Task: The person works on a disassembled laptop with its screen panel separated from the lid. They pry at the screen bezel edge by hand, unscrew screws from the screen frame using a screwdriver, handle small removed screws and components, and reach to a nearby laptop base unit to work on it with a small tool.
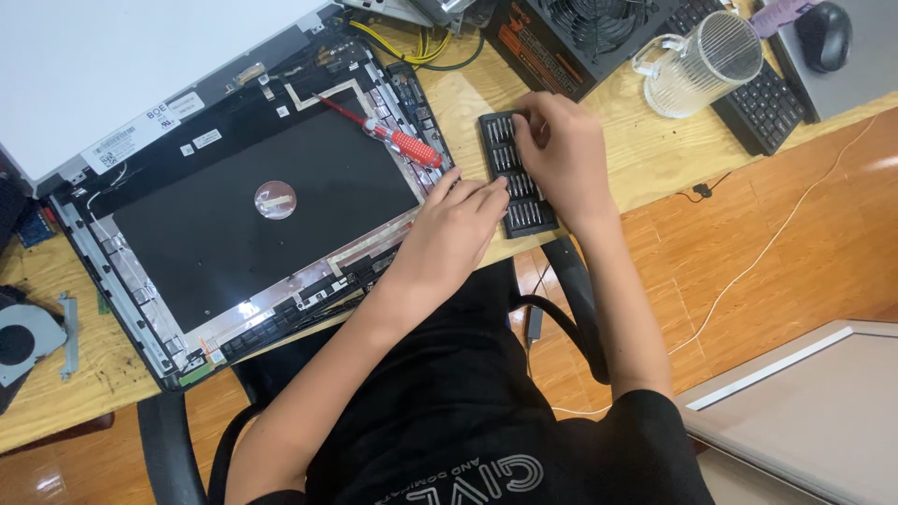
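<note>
Both our hands meet over the bit case (517, 178) right of the opened laptop (253, 196).
Left hand (458, 220) steadies its edge, fingers together; right hand (561, 140) pinches among the bits, grip contents hidden; red screwdriver (398, 138) lies on the laptop, awaiting a bit, we judge.

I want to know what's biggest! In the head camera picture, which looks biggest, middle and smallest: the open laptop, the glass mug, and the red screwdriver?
1. Open laptop, by far the largest.
2. Glass mug.
3. Red screwdriver, long but thin, so smallest overall.
</note>
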